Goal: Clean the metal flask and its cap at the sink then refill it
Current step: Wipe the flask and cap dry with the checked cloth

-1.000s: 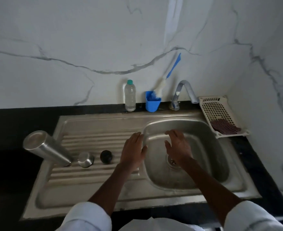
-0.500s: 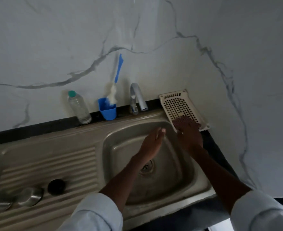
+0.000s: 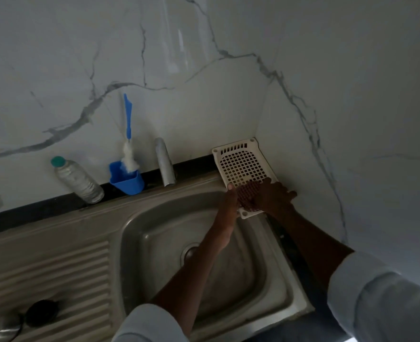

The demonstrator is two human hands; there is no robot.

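Observation:
A dark maroon scrub pad (image 3: 246, 196) lies at the near end of the white perforated tray (image 3: 241, 164) beside the sink. My right hand (image 3: 276, 197) lies over the pad, its fingers curled onto it. Just left of the pad, my left hand (image 3: 228, 203) reaches across the basin with straight fingers, the tips touching the tray's edge. On the ribbed drainboard at the bottom left sit a black round cap (image 3: 42, 312) and part of a metal cap (image 3: 2, 329). The flask body is out of view.
The steel sink basin (image 3: 154, 233) with its drain lies under my forearms. At the back stand the tap (image 3: 164, 166), a blue cup (image 3: 127, 181) with a blue-handled brush (image 3: 128, 119), and a clear plastic bottle (image 3: 78, 181). Marble walls close the corner on the right.
My view has swung right, so the flask left the frame. Both hands moved from the basin to the white tray, and the right one now covers the scrub pad.

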